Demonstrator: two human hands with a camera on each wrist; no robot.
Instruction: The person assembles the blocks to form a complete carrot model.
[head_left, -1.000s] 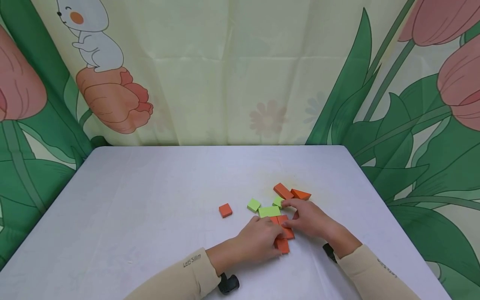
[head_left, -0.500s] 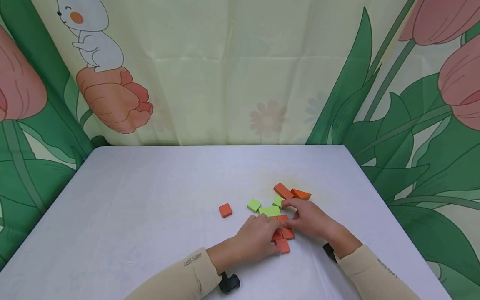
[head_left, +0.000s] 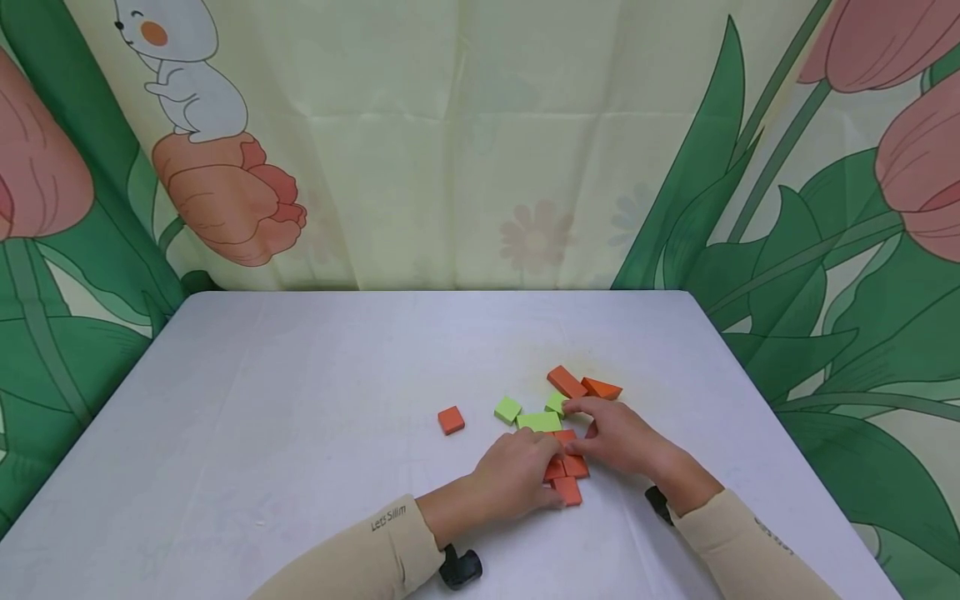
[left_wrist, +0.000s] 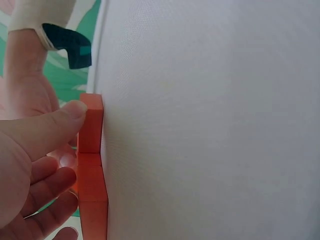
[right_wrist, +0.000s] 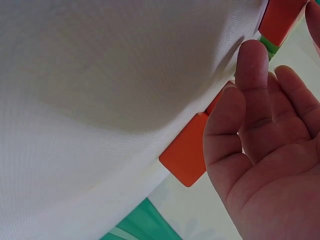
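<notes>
Several orange blocks (head_left: 576, 465) lie together on the white table, with a green block (head_left: 539, 422) at their far end. My left hand (head_left: 512, 473) is over their left side. In the left wrist view, its straight thumb (left_wrist: 59, 125) touches the side of an orange block (left_wrist: 91, 125), the nearest one, while its other fingers are loosely bent beside the blocks. My right hand (head_left: 622, 437) is at the right of the group, thumb tip by an orange block and index fingertip by a small green block (head_left: 555, 403). The right wrist view shows its fingers extended and relaxed.
A lone orange cube (head_left: 451, 421) sits to the left. Another small green block (head_left: 507, 411) lies between it and the group. Farther back are an orange block (head_left: 567, 382) and an orange triangular block (head_left: 602, 388). A printed curtain (head_left: 450, 150) hangs behind the table (head_left: 262, 400).
My left index finger has drawn back from the blocks, uncovering more of them. The nearest orange block has shifted slightly right at the thumb. My right hand has stayed in place.
</notes>
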